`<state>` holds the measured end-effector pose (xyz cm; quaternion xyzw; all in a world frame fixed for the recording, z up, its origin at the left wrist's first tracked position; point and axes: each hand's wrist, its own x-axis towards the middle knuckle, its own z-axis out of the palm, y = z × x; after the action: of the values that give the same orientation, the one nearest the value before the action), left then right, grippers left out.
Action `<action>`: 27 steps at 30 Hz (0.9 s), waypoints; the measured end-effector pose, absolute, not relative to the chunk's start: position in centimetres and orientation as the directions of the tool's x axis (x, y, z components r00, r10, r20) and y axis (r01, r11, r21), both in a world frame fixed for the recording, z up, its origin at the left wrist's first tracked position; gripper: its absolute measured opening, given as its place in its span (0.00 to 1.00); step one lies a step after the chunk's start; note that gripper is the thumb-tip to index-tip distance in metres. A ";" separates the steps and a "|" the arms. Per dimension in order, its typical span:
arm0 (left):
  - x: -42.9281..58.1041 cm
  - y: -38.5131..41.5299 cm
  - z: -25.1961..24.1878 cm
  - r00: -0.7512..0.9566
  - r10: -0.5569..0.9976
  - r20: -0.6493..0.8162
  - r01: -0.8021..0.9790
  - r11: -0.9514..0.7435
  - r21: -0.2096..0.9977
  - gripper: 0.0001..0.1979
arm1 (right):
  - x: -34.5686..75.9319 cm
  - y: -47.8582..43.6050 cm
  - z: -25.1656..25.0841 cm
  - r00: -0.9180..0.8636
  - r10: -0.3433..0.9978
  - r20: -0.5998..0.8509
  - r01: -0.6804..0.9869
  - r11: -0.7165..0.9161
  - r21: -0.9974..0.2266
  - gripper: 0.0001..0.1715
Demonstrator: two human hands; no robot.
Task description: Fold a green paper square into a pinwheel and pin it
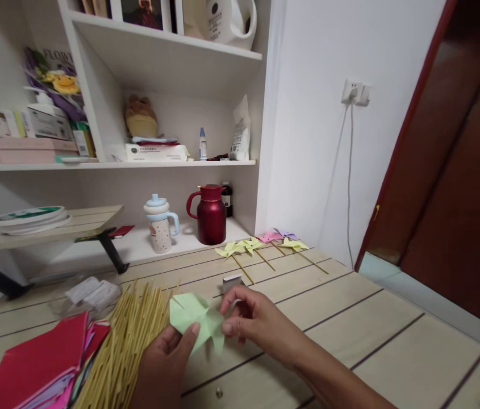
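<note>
One pc. lt-green paper (189, 311), cut into flaps: we find it lifted just over the worktop (376, 341), front ctr., between the two hands. L hand (166, 358): grip closed on the paper, thumb on top near the mid. R hand (261, 321): fingers curled, thumb and index at the paper's R edge; blurred there, so we can't tell if its grip is pinching.

We list also, on the worktop:
- 1 bundle thin yellow sticks (122, 341), loose, just beside L hand.
- 1 stack colored paper (39, 360), red on top, L of the sticks, nr. the front edge of view.
- 1 clear plastic pack (88, 294), w/ white pcs., behind the stack.
- 1 small box (232, 282), just behind R hand.
- 1 tiny round bit (218, 392), front; too small for us to name.
- 5 paper pinwheels (251, 245), back R, grouped close: 3 yellow, 1 pink, 1 purple; sticks visible on several.

Beyond the back edge, we note 1 lidded cup (161, 227), blue handle, and 1 red jug (212, 218), upright, cup to L of jug, well apart from the hands. 1 low stand (90, 218), far L, w/ stacked plates (30, 218) on top.
</note>
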<state>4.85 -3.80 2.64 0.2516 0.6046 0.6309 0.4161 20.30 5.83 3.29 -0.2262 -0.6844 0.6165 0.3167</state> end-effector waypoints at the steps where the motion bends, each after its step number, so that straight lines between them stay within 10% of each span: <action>1: 4.7 -3.8 2.7 -0.536 0.821 -0.196 -0.243 0.072 0.967 0.13 | 20.2 5.8 3.3 -0.666 0.723 0.182 -0.081 0.173 -0.982 0.15; 15: 4.9 -3.3 0.4 -0.383 0.886 -0.263 -0.529 0.024 0.848 0.11 | 17.9 4.9 2.2 -0.400 0.862 0.312 -0.311 0.192 -0.931 0.20; 21: 5.1 -3.5 0.4 -0.376 0.883 -0.282 -0.496 0.065 0.866 0.19 | 18.5 4.4 2.3 -0.394 0.758 0.520 -0.142 0.509 -0.849 0.05; 27: 5.9 -3.8 0.8 -0.403 0.888 -0.220 -0.456 0.013 0.890 0.18 | 18.8 4.2 2.2 -0.401 0.670 0.625 -0.073 0.657 -0.751 0.16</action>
<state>5.90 -3.78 0.81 0.2144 0.5042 0.6688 0.5025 18.81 4.25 2.20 -0.1981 -0.7539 0.3639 0.5100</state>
